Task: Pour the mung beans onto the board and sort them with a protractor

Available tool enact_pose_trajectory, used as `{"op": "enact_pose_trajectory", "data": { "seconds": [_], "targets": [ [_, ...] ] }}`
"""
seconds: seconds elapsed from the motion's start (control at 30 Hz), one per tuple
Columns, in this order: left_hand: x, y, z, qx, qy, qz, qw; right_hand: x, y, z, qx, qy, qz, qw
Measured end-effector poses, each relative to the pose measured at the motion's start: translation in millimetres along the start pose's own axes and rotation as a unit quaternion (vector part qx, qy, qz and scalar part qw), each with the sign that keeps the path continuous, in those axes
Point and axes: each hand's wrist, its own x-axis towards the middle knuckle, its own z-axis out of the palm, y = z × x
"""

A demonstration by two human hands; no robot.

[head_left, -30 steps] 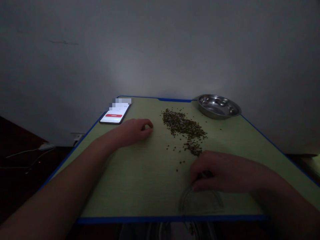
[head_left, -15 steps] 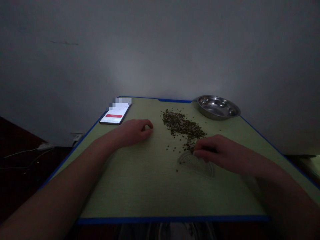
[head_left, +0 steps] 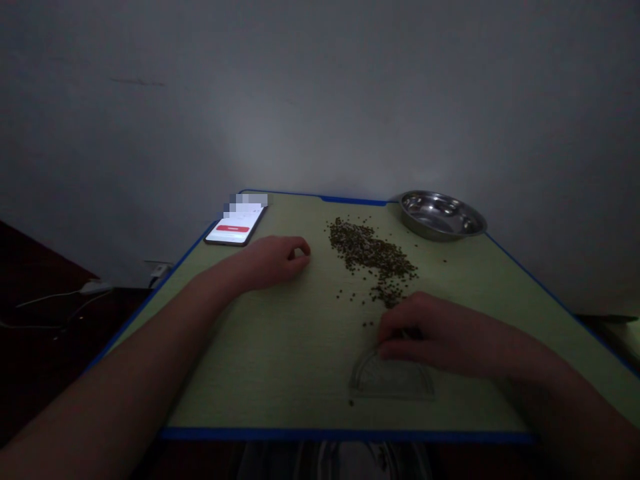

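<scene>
A clear half-round protractor (head_left: 390, 383) lies near the front of the table, its curved side away from me. My right hand (head_left: 425, 333) pinches that curved edge between thumb and fingers. Beyond it spreads a heap of small greenish-brown beans (head_left: 373, 252), with a few strays toward me and one stray bean (head_left: 351, 403) by the protractor's left corner. Left of the heap, my left hand (head_left: 275, 262) rests on the table, fingers curled and the thumb meeting the fingertip in a loop. Nothing shows inside that loop.
A shiny metal bowl (head_left: 443, 217) stands at the back right corner. At the back left lies a phone (head_left: 233, 230) with its screen lit. The pale green table (head_left: 260, 373) has a blue rim, and a wall (head_left: 320, 100) rises behind it. Cables (head_left: 95, 287) are on the floor at left.
My right hand has drawn the protractor toward me, away from the heap; a stray bean by it has moved nearer the front edge. The left hand stays in place; the view shifts slightly.
</scene>
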Motion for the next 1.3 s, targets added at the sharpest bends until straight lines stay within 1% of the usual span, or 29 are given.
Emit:
{"op": "enact_pose_trajectory", "data": {
  "seconds": [0.3,0.47,0.57,0.63,0.8,0.87,1.03,1.17,1.3],
  "targets": [
    [-0.1,1.1,-0.4,-0.001,-0.004,-0.008,1.0,-1.2,-12.3,8.3,-0.018,-0.02,-0.012,1.0],
    [0.5,-1.0,1.4,0.002,-0.001,-0.008,1.0,-4.1,-13.7,6.7,0.003,-0.026,-0.017,1.0],
    [0.6,-1.5,1.5,0.0,0.0,-0.006,1.0,-6.8,-10.0,2.0,0.017,-0.023,-0.018,0.999],
    [0.6,-1.5,0.9,-0.002,-0.003,-0.003,1.0,-8.0,-4.0,-4.3,0.014,-0.001,-0.004,1.0],
    [0.9,-1.3,-0.8,0.007,-0.008,-0.005,1.0,-8.3,17.7,-24.0,-0.012,0.13,0.053,0.99],
    [1.3,-1.5,-0.9,0.013,-0.008,-0.007,1.0,-7.5,24.1,-28.0,-0.021,0.154,0.062,0.986],
    [2.1,-3.3,0.0,0.015,-0.005,-0.004,1.0,-4.1,30.8,-27.3,-0.01,0.122,0.061,0.991],
    [2.2,-4.7,0.8,0.015,-0.007,0.003,1.0,-3.0,32.3,-26.5,-0.015,0.111,0.058,0.992],
    [2.1,-4.7,1.0,0.012,-0.007,0.004,1.0,-2.7,27.8,-23.8,-0.018,0.068,0.042,0.997]
  ]
}}
